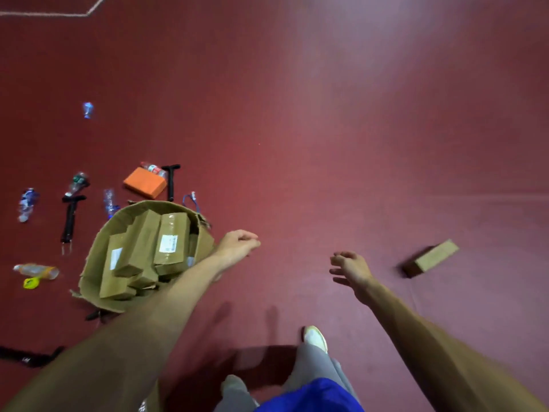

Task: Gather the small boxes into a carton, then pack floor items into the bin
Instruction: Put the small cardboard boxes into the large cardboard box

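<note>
An open brown carton (98, 248) stands on the red floor at lower left, with several small brown boxes (170, 239) packed inside. One more small brown box (432, 257) lies alone on the floor at the right. My left hand (239, 244) hangs just right of the carton's rim, fingers loosely curled, holding nothing. My right hand (350, 267) is out over bare floor, fingers spread and loose, empty, well left of the lone box.
Left of and behind the carton lie an orange box (145, 182), several crushed plastic bottles (27, 203), black handled tools (69, 218), a yellow object (31, 283) and a blue cord (190, 199). A black strap (28, 356) lies at lower left. My legs and white shoe (315, 337) are below.
</note>
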Demonstrator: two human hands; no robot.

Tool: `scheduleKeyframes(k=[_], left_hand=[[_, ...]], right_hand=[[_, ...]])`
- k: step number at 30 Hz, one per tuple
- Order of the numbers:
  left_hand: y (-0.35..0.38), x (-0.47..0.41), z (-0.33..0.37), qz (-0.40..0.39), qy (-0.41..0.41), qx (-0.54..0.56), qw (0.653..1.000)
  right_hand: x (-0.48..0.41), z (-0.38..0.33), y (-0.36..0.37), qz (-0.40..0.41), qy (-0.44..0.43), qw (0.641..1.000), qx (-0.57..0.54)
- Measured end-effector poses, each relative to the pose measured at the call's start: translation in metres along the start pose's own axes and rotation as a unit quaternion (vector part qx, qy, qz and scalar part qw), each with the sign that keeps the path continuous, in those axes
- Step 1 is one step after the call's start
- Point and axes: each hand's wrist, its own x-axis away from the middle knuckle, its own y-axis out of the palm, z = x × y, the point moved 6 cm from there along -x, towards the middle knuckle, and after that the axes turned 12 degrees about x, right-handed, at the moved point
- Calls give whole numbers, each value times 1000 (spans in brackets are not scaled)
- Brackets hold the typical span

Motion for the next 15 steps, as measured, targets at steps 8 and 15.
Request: scheduleKeyframes(k=[8, 15], left_hand=[[221, -29, 73, -104, 31, -65, 992], [429, -67, 119, -149, 13, -130, 980]], right_hand=[[-42, 87, -221, 90, 44, 994, -51], [-106, 142, -394, 116, 96, 984, -93]])
